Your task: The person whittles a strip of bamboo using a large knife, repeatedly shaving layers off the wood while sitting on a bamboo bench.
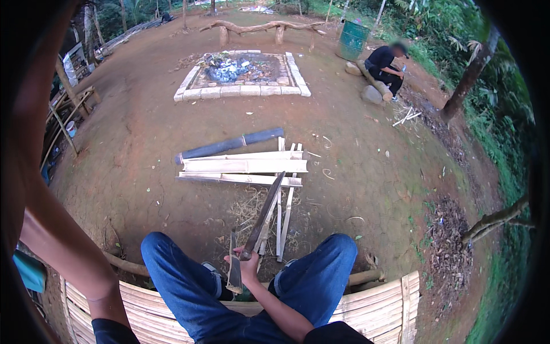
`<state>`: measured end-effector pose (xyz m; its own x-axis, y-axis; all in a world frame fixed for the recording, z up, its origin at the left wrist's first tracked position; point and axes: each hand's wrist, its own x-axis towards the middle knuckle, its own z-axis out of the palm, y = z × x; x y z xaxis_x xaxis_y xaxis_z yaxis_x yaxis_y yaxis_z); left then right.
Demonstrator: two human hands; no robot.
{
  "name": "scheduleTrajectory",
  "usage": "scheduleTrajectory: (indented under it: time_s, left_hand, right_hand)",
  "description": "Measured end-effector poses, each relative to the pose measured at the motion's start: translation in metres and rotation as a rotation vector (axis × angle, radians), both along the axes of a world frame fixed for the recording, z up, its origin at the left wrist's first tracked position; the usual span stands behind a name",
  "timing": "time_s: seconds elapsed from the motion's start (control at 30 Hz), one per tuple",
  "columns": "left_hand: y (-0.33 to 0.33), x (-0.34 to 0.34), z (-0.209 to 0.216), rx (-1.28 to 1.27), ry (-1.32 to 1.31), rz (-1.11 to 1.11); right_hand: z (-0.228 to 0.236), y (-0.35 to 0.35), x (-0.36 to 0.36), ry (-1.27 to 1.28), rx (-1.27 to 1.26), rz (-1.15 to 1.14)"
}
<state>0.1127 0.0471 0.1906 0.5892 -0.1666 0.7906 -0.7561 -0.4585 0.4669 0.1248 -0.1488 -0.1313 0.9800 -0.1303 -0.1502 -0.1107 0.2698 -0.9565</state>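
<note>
My right hand [248, 268] is between my knees, its fingers closed around the lower end of a long dark machete [264, 215]. The blade slants up and away to the right, its tip over the split bamboo. Against the fingers is a short, narrow piece that looks like bamboo [234, 276]; whether the hand grips it too is unclear. My left arm [69, 252] is raised along the left edge, and its hand is out of view. Ahead on the ground lie pale split bamboo pieces [246, 166], a dark bamboo pole [229, 145] and thin bamboo strips [287, 215].
I sit on a bamboo-slat bench [375, 307]. Shavings [246, 209] litter the dirt before my feet. Farther off are a brick-edged fire pit [246, 92], a log rail [263, 26] and a green drum [353, 41]. A person [385, 64] sits on a log at right.
</note>
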Motion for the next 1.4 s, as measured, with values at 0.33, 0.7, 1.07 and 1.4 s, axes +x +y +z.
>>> scheduleTrajectory:
  time_s: [0.33,0.7,1.07,1.4]
  left_hand:
    - [-0.005,0.031,0.015,-0.037,-0.077,-0.002]
    - [-0.056,0.030,-0.016,-0.241,0.078,-0.164]
    - [-0.071,-0.028,-0.143,-0.235,0.537,-0.295]
    - [-0.076,0.027,-0.164,-0.891,0.177,0.192]
  right_hand:
    - [-0.011,-0.005,0.001,-0.018,-0.149,-0.037]
    - [-0.007,-0.002,0.001,-0.118,-0.141,-0.017]
    - [0.003,0.002,-0.001,0.016,-0.171,0.308]
    - [0.015,-0.005,-0.011,-0.302,-0.185,0.467]
